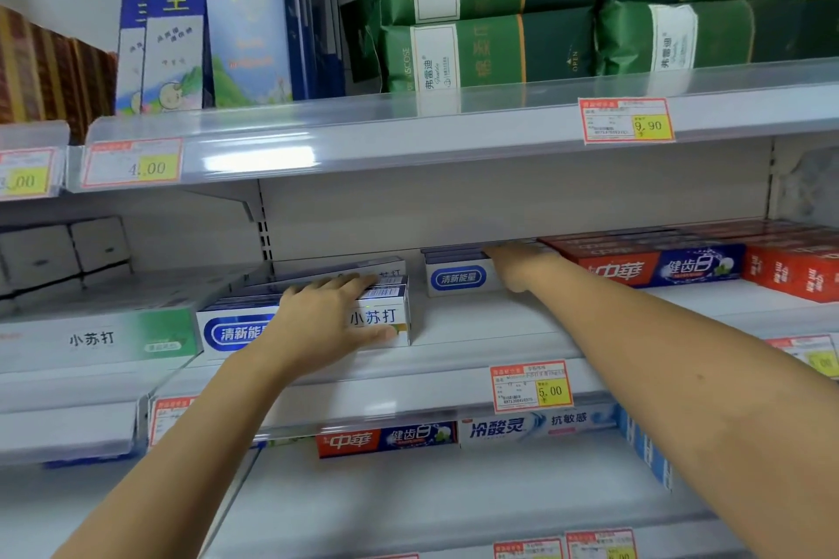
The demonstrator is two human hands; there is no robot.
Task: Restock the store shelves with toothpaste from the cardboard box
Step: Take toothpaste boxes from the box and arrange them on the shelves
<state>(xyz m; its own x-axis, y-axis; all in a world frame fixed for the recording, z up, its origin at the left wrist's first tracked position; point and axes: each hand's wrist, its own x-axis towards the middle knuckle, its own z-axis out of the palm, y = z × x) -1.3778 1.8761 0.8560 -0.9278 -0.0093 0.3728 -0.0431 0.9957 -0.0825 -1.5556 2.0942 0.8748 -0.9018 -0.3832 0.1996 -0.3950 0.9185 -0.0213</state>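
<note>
Flat, even store light from overhead; a soft wide-angle picture.

A white glare patch sits on the clear upper shelf rail [259, 159], with a fainter one on the lower shelf rail [377, 408]. Beneath the upper shelf the back panel [499, 204] falls into mild grey shadow. The right grip [515, 268] is smeared and soft, as are the brown packs [50, 68] at the left edge. Shelf lines bow toward the corners. Small print on the price tag [626, 123] is too blurred to read.
</note>
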